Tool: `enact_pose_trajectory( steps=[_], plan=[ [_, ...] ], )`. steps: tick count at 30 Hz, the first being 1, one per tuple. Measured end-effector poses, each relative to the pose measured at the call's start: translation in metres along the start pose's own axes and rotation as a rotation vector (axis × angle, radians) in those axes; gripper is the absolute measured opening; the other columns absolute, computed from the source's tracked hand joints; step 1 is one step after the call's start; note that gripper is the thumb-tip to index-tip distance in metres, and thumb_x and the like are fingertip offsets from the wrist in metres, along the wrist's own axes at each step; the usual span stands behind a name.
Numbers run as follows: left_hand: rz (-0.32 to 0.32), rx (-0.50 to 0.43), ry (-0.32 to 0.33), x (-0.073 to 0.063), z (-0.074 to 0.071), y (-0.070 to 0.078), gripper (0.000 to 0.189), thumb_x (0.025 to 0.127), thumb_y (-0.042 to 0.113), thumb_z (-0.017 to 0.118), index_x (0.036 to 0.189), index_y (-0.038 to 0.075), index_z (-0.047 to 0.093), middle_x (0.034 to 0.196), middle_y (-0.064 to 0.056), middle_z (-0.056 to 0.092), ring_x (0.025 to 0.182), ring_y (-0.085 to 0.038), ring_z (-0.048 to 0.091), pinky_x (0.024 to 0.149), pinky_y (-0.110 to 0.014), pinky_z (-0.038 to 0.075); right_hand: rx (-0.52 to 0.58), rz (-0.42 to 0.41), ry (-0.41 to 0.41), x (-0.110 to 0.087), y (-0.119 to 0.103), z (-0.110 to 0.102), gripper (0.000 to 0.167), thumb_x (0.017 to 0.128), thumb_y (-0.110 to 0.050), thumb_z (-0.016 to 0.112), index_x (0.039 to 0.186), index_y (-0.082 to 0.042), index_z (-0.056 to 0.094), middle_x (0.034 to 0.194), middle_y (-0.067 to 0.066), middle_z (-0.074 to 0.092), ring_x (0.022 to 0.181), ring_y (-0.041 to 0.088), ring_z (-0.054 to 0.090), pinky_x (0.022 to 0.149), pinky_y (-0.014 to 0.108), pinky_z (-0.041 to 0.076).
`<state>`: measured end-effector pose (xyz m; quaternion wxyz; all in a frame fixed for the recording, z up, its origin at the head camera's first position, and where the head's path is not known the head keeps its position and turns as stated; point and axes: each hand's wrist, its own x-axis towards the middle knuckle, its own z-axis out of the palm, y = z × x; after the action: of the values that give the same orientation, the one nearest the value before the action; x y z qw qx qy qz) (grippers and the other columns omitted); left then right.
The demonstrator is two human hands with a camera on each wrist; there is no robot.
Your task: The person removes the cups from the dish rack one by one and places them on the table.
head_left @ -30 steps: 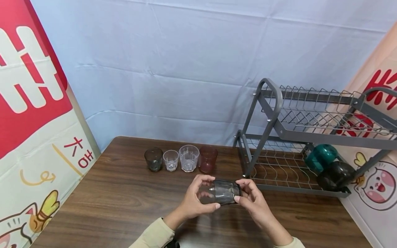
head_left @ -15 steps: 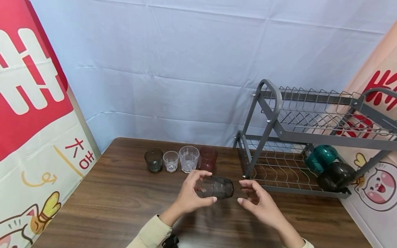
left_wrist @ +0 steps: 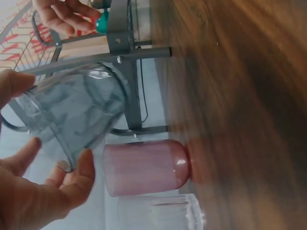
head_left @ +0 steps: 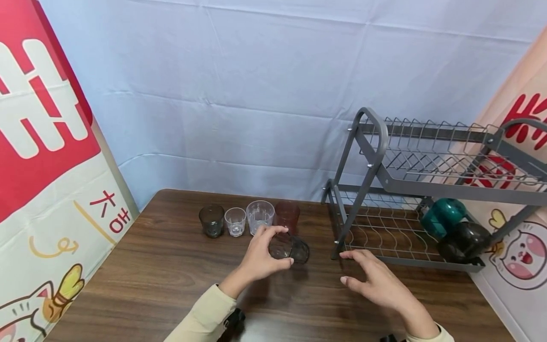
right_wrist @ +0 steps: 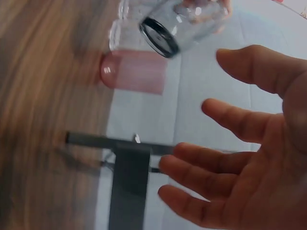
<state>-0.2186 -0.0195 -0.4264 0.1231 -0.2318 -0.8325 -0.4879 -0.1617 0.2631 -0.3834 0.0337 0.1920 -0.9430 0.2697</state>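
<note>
Since a second ago, when both hands were at it, the grey glass [head_left: 300,250] has shifted left with the left hand [head_left: 258,259], and the right hand [head_left: 382,287] has drawn away to the right. The right hand is now released, fingers spread, above the table [head_left: 171,280] near the rack's front corner. The left hand grasps the grey glass near its rim between thumb and fingers, tilted over with its base pointing right, above the brown wood-grained tabletop. Beyond it, toward the table's far edge, stand from left to right a dark glass [head_left: 212,221], a small clear glass [head_left: 235,222], a larger clear glass [head_left: 260,213] and a red glass [head_left: 287,214]. By the table's right edge stands a grey two-tier rack [head_left: 444,189], a teal glass [head_left: 444,217] and a blackish glass [head_left: 465,242] at the right end of its lower shelf. The left cloth [head_left: 47,228] reads 大吉 in red, below a big white character on red; the right cloth [head_left: 521,256] bears red characters, partly hidden. Pale blue fabric [head_left: 256,104] hangs behind.
</note>
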Motion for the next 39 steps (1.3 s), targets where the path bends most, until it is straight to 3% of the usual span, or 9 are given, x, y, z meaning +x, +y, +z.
enact_pose_trajectory(
  steps=[6,13,23,30,39],
  plan=[
    [-0.070,0.061,-0.072,0.012,-0.001,-0.002,0.064,0.062,0.026,0.078,0.121,0.017,0.058,0.106,-0.015,0.047,0.091,-0.032,0.050,0.074,-0.039,0.042,-0.104,0.037,-0.066,0.000,0.005,-0.017,0.045,0.080,-0.029,0.073,0.118,-0.011,0.058,0.115,0.017,0.052,0.106,0.038,0.051,0.078,0.054,0.043],
    [-0.131,0.156,-0.134,0.023,0.002,-0.004,0.063,0.065,0.028,0.075,0.124,0.016,0.057,0.106,-0.010,0.045,0.088,-0.021,0.042,0.069,-0.036,0.041,-0.181,0.093,-0.095,0.001,0.012,-0.030,0.048,0.080,-0.029,0.073,0.120,-0.007,0.057,0.115,0.020,0.051,0.104,0.042,0.050,0.075,0.055,0.043],
    [-0.158,0.273,-0.117,0.030,0.012,-0.008,0.064,0.062,0.030,0.076,0.122,0.018,0.058,0.105,-0.007,0.043,0.091,-0.023,0.041,0.071,-0.036,0.040,-0.243,0.129,-0.079,0.004,0.027,-0.044,0.049,0.078,-0.028,0.074,0.117,-0.003,0.058,0.111,0.025,0.050,0.097,0.041,0.051,0.070,0.054,0.044],
    [-0.182,0.342,-0.103,0.035,0.019,-0.011,0.064,0.061,0.033,0.077,0.121,0.021,0.059,0.103,-0.007,0.042,0.088,-0.023,0.040,0.069,-0.034,0.038,-0.313,0.179,-0.033,0.006,0.041,-0.056,0.048,0.078,-0.025,0.073,0.115,0.001,0.056,0.112,0.035,0.046,0.098,0.053,0.045,0.068,0.061,0.040],
    [-0.219,0.365,-0.109,0.040,0.024,-0.011,0.062,0.063,0.033,0.077,0.122,0.021,0.059,0.105,-0.008,0.041,0.092,-0.025,0.039,0.066,-0.034,0.039,-0.349,0.244,-0.006,0.007,0.061,-0.078,0.051,0.080,-0.026,0.071,0.117,0.005,0.053,0.109,0.037,0.043,0.095,0.057,0.042,0.066,0.065,0.039]
  ],
)
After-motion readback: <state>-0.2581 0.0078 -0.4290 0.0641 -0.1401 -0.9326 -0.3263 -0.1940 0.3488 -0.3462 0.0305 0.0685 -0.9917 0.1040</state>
